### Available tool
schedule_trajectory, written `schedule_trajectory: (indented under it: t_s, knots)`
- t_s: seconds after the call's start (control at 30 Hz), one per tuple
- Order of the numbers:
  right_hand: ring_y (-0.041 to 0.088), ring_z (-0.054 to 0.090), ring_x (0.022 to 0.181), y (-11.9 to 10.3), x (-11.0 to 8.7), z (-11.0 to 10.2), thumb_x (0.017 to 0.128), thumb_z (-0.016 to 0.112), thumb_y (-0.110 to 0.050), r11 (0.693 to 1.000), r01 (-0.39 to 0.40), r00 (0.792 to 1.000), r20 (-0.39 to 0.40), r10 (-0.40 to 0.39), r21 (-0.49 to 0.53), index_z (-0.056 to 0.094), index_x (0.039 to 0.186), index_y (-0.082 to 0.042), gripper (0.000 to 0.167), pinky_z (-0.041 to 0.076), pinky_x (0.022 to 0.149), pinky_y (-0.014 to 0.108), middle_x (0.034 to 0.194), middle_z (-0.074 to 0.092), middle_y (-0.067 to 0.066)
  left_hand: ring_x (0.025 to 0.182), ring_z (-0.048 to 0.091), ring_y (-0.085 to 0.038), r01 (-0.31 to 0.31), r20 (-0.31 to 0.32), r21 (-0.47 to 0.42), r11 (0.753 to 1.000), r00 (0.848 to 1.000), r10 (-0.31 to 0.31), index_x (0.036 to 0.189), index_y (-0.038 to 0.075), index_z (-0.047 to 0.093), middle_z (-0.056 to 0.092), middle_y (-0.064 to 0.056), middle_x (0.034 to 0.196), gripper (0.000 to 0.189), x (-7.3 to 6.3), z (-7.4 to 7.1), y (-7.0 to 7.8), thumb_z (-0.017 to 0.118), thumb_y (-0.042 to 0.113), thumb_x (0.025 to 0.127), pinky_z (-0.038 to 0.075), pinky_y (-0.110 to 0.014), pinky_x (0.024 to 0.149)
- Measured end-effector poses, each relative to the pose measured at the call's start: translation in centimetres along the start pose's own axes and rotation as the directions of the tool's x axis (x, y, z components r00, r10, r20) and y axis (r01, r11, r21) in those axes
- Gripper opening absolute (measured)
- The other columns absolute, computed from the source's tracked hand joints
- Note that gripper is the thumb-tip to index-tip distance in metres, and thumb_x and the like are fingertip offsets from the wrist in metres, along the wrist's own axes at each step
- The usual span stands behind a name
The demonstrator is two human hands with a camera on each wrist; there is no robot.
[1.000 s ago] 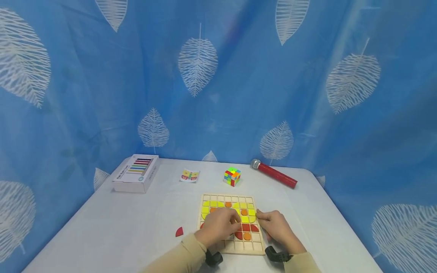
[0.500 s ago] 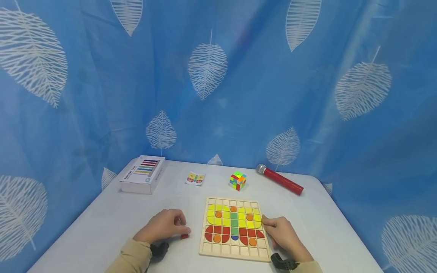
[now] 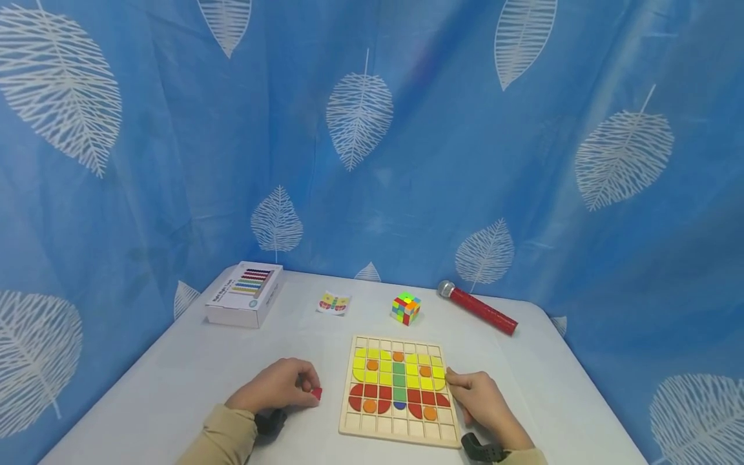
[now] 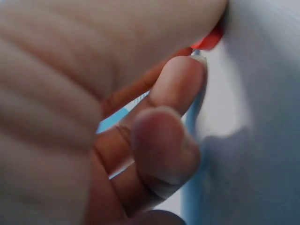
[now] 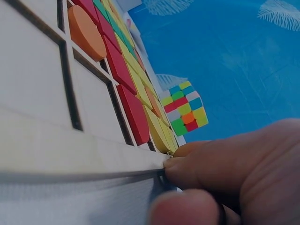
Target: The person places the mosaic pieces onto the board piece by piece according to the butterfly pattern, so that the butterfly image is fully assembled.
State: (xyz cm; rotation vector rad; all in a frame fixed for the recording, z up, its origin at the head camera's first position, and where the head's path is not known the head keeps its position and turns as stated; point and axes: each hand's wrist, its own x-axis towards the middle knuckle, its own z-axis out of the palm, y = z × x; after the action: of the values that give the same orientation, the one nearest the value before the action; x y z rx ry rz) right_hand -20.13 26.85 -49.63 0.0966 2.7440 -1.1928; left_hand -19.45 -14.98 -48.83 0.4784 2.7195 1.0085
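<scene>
To the left of the grid board, my left hand pinches a small red puzzle piece between thumb and fingertips, close over the table. In the left wrist view only a bit of that red piece shows past the thumb. The wooden grid board lies flat, filled with yellow, red, green, orange and blue pieces in a butterfly pattern. My right hand holds the board's right edge between thumb and finger. In the right wrist view those fingertips sit on the rim beside a red tile.
Behind the board stand a colourful puzzle cube and a small butterfly picture card. A red microphone lies at the back right. A white box sits at the back left of the white table.
My left hand has moved from over the board to the left, down to the red piece on the table, and now pinches it. The right hand stays at the board's edge.
</scene>
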Motion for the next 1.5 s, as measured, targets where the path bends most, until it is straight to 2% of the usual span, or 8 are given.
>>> schedule_trajectory:
  t_s: [0.37, 0.57, 0.77, 0.87, 1.0, 1.23, 1.37, 1.5]
  knots:
    - [0.011, 0.045, 0.038, -0.1, 0.1, -0.2, 0.097, 0.069, -0.021, 1.0, 0.012, 1.0, -0.003, -0.012, 0.004, 0.066, 0.136, -0.01, 0.041, 0.039, 0.042, 0.024, 0.078, 0.067, 0.002, 0.077, 0.055, -0.013, -0.009, -0.02, 0.032, 0.999, 1.0, 0.01, 0.085, 0.024, 0.07, 0.062, 0.009, 0.078, 0.023, 0.5, 0.8, 0.6, 0.09, 0.028, 0.076, 0.045, -0.03, 0.069]
    - [0.011, 0.044, 0.038, 0.0, 0.0, -0.1, 0.097, 0.069, -0.022, 1.0, 0.012, 1.0, -0.001, -0.012, 0.011, 0.066, 0.136, -0.011, 0.04, 0.038, 0.042, 0.023, 0.073, 0.064, 0.006, 0.078, 0.055, -0.013, -0.015, -0.025, 0.023, 1.0, 1.0, 0.016, 0.087, 0.022, 0.067, 0.062, 0.009, 0.08, 0.025, 0.5, 0.9, 0.7, 0.09, 0.024, 0.077, 0.045, -0.029, 0.069]
    - [0.013, 0.045, 0.036, 0.2, -0.1, 0.2, 0.096, 0.068, -0.016, 0.998, 0.062, 0.998, -0.019, -0.062, 0.022, 0.068, 0.133, -0.009, 0.038, 0.039, 0.04, 0.026, 0.125, 0.073, 0.014, 0.075, 0.056, -0.013, -0.049, -0.026, -0.05, 0.998, 0.998, 0.048, 0.087, 0.021, 0.068, 0.063, 0.009, 0.08, 0.02, 0.6, 1.0, 0.8, 0.087, 0.02, 0.081, 0.045, -0.027, 0.064]
    - [0.013, 0.045, 0.036, 0.2, -0.1, 0.1, 0.096, 0.068, -0.016, 0.997, 0.068, 0.998, -0.015, -0.068, 0.026, 0.068, 0.133, -0.009, 0.038, 0.038, 0.04, 0.026, 0.119, 0.075, 0.012, 0.07, 0.055, -0.011, -0.098, -0.058, -0.076, 0.992, 0.994, 0.094, 0.088, 0.023, 0.071, 0.064, 0.011, 0.082, 0.012, 0.9, 1.2, 1.5, 0.082, 0.019, 0.086, 0.046, -0.025, 0.06]
    - [0.012, 0.044, 0.036, 0.3, 0.0, -0.1, 0.096, 0.068, -0.015, 0.996, 0.085, 0.996, -0.006, -0.085, 0.029, 0.068, 0.133, -0.008, 0.038, 0.036, 0.039, 0.025, 0.107, 0.077, 0.008, 0.071, 0.055, -0.005, -0.191, -0.115, -0.021, 0.981, 0.976, 0.188, 0.09, 0.023, 0.074, 0.065, 0.017, 0.084, 0.007, 1.4, 2.4, 4.5, 0.079, 0.019, 0.089, 0.047, -0.024, 0.062]
    - [0.013, 0.046, 0.036, 0.6, 0.1, -0.2, 0.096, 0.068, -0.015, 0.996, 0.091, 0.996, -0.003, -0.091, 0.025, 0.069, 0.132, -0.01, 0.037, 0.037, 0.039, 0.025, 0.12, 0.075, 0.011, 0.07, 0.054, 0.003, -0.259, -0.095, 0.06, 0.964, 0.96, 0.264, 0.088, 0.027, 0.076, 0.067, 0.024, 0.081, 0.01, 2.6, 7.2, 12.2, 0.082, 0.02, 0.086, 0.045, -0.02, 0.063]
    - [0.012, 0.045, 0.036, 0.7, 0.1, -0.4, 0.096, 0.068, -0.014, 0.995, 0.094, 0.996, -0.01, -0.094, 0.015, 0.069, 0.132, -0.01, 0.037, 0.036, 0.04, 0.024, 0.093, 0.076, 0.007, 0.071, 0.054, 0.006, -0.27, -0.097, 0.094, 0.958, 0.956, 0.278, 0.088, 0.025, 0.076, 0.067, 0.022, 0.079, 0.009, 4.3, 9.9, 15.7, 0.082, 0.019, 0.085, 0.046, -0.018, 0.062]
    - [0.011, 0.043, 0.036, 0.5, -0.1, -0.4, 0.097, 0.067, -0.014, 0.995, 0.102, 0.995, -0.014, -0.102, 0.018, 0.069, 0.133, -0.01, 0.037, 0.034, 0.04, 0.023, 0.067, 0.064, 0.001, 0.067, 0.052, 0.004, -0.224, -0.113, 0.143, 0.964, 0.964, 0.24, 0.091, 0.024, 0.079, 0.067, 0.02, 0.078, 0.008, 5.8, 12.0, 17.7, 0.083, 0.02, 0.085, 0.045, -0.018, 0.059]
